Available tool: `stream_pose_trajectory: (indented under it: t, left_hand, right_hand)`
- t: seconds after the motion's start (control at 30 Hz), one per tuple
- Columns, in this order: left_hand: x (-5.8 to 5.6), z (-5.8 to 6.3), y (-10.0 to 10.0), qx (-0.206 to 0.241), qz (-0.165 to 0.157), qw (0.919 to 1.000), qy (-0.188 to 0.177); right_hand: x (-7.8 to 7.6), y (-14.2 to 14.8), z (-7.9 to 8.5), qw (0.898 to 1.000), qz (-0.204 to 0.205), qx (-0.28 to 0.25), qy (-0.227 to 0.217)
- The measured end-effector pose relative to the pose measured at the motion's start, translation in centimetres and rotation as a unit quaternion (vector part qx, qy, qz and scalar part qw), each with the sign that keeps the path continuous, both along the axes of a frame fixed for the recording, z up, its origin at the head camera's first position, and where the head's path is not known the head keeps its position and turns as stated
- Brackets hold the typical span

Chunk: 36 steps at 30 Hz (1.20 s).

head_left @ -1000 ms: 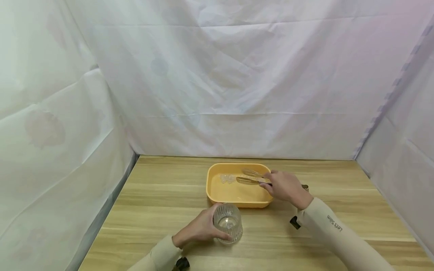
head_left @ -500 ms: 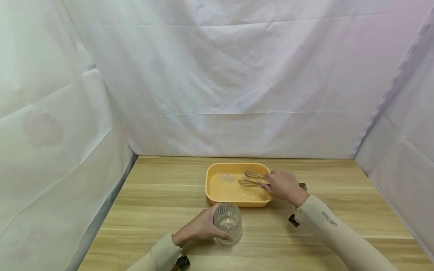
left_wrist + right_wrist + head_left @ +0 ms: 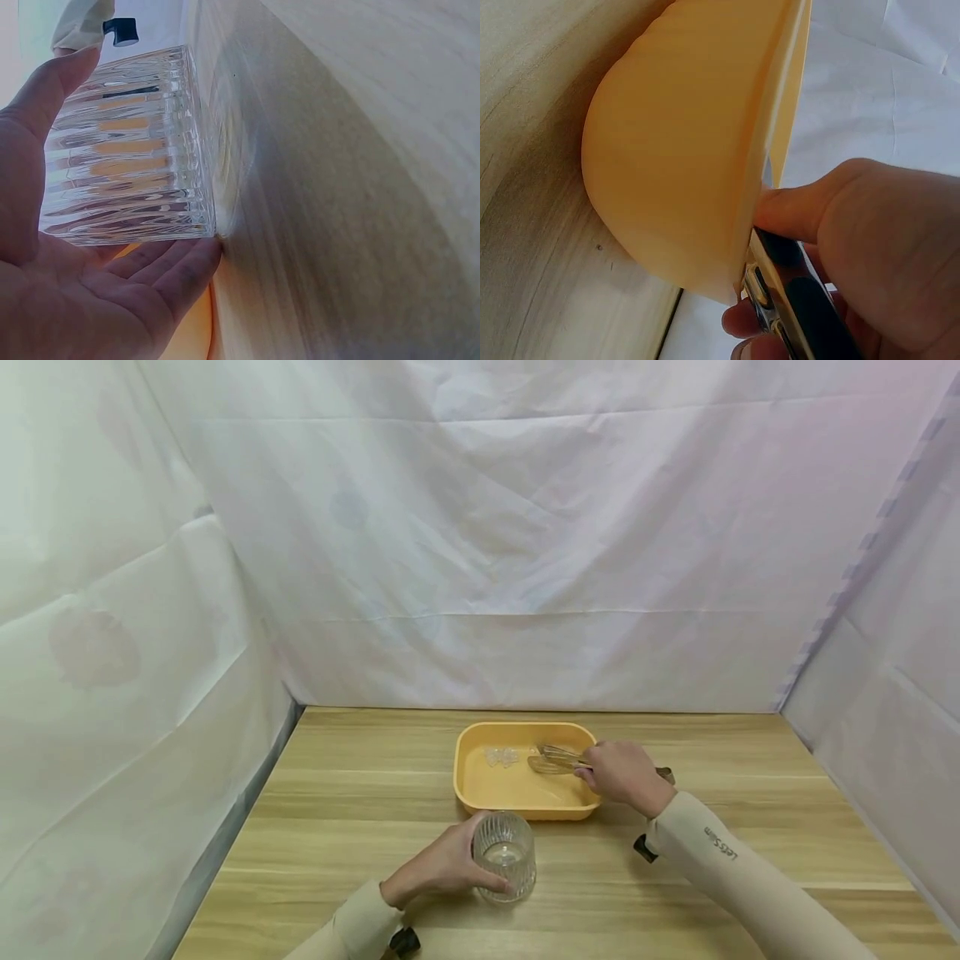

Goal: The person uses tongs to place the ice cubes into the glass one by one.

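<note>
My left hand (image 3: pixel 446 862) holds a clear ribbed glass (image 3: pixel 127 161) upright on the table in front of the tray, thumb on the near side and fingers behind. No contents show in the glass. A yellow tray (image 3: pixel 525 813) stands just beyond. At its right rim my right hand (image 3: pixel 621 774) grips metal tongs (image 3: pixel 550 766), their slotted heads down inside the tray and close together. A few clear pieces (image 3: pixel 501 757) that look like ice lie on the tray floor to the left of the heads. In the right wrist view, thumb and fingers wrap the tongs' dark-padded handle (image 3: pixel 814 311).
The wood-grain table (image 3: pixel 360 777) spreads around the tray. White cloth (image 3: pixel 480 527) hangs behind it and along both sides. A black wrist strap piece (image 3: pixel 646 848) shows under the right sleeve, and another (image 3: pixel 405 941) by the left sleeve.
The tongs' two heads, spread apart before, have come closer together inside the tray. My right hand has shifted slightly left. The left hand and glass have stayed in place.
</note>
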<state>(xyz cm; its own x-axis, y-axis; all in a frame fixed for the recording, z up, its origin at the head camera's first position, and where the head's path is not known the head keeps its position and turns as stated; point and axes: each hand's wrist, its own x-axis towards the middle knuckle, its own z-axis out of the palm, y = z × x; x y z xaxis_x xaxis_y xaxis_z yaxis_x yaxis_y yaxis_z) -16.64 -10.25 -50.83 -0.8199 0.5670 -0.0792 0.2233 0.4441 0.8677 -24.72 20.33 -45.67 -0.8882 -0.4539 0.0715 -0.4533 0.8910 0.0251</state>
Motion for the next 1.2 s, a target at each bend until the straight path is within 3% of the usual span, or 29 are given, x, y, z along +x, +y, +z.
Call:
stream_pose_trajectory:
  t: [0.43, 0.9, 1.2]
  left_hand:
    - [0.18, 0.01, 0.00, 0.006, 0.004, 1.0000, -0.001]
    - [0.11, -0.16, 0.01, -0.008, 0.005, 0.9999, -0.004]
    - [0.06, -0.19, 0.01, -0.011, 0.006, 0.9998, -0.014]
  right_hand:
    - [-0.21, -0.83, -0.21, 1.000, 0.005, -0.018, 0.003]
    - [-0.01, -0.70, -0.91, 0.994, 0.051, 0.003, 0.096]
    - [0.51, -0.57, 0.02, 0.989, 0.064, -0.009, 0.134]
